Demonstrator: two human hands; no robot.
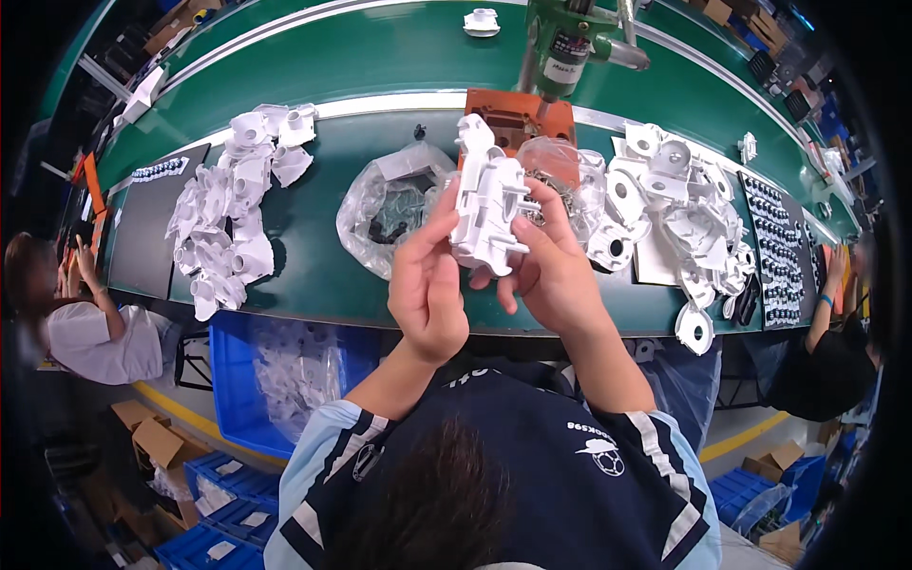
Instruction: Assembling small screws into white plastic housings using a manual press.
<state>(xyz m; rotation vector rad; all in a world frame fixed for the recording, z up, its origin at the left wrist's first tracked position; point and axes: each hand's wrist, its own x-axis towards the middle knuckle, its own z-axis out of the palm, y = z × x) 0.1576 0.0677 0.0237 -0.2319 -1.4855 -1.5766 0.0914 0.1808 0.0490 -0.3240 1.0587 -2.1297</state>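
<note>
Between my two hands, above the green bench, is a white molded plastic part [487,214] with prongs on its right side. My left hand [427,285] grips its left edge, fingers curled. On the other side my right hand [556,261] holds its lower right, thumb on the near face. A clear plastic bag [356,214] with small dark pieces in it lies just left of my hands. Another open bag [548,152], with small metal pieces, sits behind my right hand. An orange fixture block [484,103] stands beyond the part, under a green press [541,52].
White plastic parts are heaped at left [228,204] and at right [679,204]. Rows of small dark pieces [774,247] lie on a board at far right. A blue bin [233,380] stands below the bench edge. Co-workers sit at left [104,332] and right [817,370].
</note>
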